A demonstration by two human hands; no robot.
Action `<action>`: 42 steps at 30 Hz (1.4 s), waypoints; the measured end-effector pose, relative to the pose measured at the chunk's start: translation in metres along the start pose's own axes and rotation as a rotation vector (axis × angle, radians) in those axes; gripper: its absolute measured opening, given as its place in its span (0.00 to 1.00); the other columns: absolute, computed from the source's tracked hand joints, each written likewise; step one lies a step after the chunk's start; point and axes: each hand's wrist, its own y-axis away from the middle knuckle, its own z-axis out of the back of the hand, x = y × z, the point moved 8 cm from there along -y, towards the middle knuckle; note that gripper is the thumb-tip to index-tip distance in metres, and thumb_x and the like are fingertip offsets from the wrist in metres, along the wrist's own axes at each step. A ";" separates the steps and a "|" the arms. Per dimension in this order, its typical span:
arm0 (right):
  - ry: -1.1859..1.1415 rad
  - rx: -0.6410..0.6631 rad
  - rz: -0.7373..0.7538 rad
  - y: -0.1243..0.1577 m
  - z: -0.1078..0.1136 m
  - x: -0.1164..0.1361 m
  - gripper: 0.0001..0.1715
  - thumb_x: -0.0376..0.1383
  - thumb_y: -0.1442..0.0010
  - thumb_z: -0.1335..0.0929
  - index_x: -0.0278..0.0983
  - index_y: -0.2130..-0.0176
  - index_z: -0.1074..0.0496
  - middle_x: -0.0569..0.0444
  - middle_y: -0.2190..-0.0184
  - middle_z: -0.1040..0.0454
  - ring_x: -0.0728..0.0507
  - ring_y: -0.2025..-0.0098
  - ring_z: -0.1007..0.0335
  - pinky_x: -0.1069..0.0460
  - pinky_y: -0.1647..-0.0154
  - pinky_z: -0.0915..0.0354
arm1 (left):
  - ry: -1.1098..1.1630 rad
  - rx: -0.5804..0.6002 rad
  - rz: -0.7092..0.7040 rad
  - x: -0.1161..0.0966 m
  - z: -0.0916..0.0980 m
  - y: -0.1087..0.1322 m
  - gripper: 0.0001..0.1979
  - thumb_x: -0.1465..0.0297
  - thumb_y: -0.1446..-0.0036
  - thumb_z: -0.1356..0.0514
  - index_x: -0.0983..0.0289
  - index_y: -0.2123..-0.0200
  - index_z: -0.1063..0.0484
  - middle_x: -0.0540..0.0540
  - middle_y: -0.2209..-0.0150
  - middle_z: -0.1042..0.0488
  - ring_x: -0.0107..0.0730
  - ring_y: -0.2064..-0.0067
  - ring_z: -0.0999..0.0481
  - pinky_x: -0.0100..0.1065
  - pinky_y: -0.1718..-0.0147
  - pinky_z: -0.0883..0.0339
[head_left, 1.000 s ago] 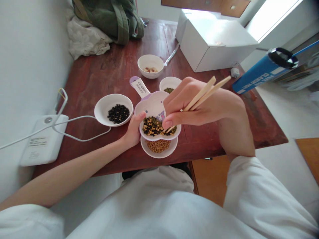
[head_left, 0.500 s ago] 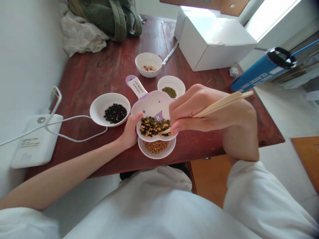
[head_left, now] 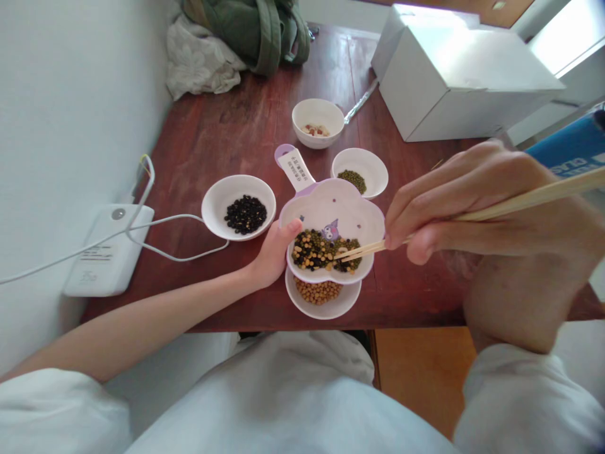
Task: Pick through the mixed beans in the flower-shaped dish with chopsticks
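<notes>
My left hand (head_left: 275, 251) grips the left rim of a white and purple flower-shaped bowl (head_left: 340, 205) with a labelled handle, thumb over the edge. Mixed beans (head_left: 324, 251), black, green and yellow, lie in its near half. Wooden chopsticks (head_left: 515, 205) are held in my right hand (head_left: 463, 202), their tips among those beans. Partly covered by the flower-shaped bowl, a white bowl of soybeans (head_left: 319, 309) stands nearest me. To the left is a bowl of black beans (head_left: 215, 202); behind are a bowl of mung beans (head_left: 378, 173) and a bowl of peanuts (head_left: 317, 107).
A white box (head_left: 420, 94) stands at the back right, beside a blue bottle (head_left: 567, 145). At left, a white power bank (head_left: 101, 258) trails a white cable (head_left: 182, 217). A green bag (head_left: 265, 38) and pale cloth (head_left: 201, 60) lie on the wooden table (head_left: 227, 123).
My right hand has shifted right, uncovering more of the flower-shaped bowl and the chopstick tips. The whole view has swung, so the table's things appear further right.
</notes>
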 end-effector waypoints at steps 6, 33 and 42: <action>0.010 0.111 0.032 -0.008 -0.017 0.001 0.21 0.46 0.17 0.26 0.38 0.62 0.15 0.52 0.65 0.13 0.47 0.66 0.19 0.51 0.62 0.28 | -0.013 0.010 -0.005 0.004 0.004 -0.001 0.38 0.36 0.38 0.24 0.63 0.42 0.12 0.65 0.42 0.07 0.72 0.29 0.15 0.62 0.28 0.20; 0.083 -0.013 0.099 -0.025 -0.030 -0.003 0.32 0.47 0.16 0.27 0.36 0.71 0.26 0.60 0.76 0.27 0.54 0.75 0.38 0.54 0.70 0.41 | -0.063 -0.026 -0.011 0.000 0.007 -0.001 0.35 0.36 0.40 0.23 0.62 0.49 0.10 0.62 0.50 0.06 0.69 0.33 0.11 0.59 0.34 0.15; -0.071 -0.157 0.087 -0.012 -0.007 0.008 0.33 0.46 0.17 0.26 0.34 0.73 0.20 0.52 0.79 0.22 0.48 0.73 0.23 0.51 0.73 0.38 | -0.063 -0.019 0.003 0.002 0.008 0.001 0.32 0.38 0.36 0.26 0.60 0.47 0.10 0.62 0.45 0.07 0.69 0.30 0.14 0.59 0.36 0.13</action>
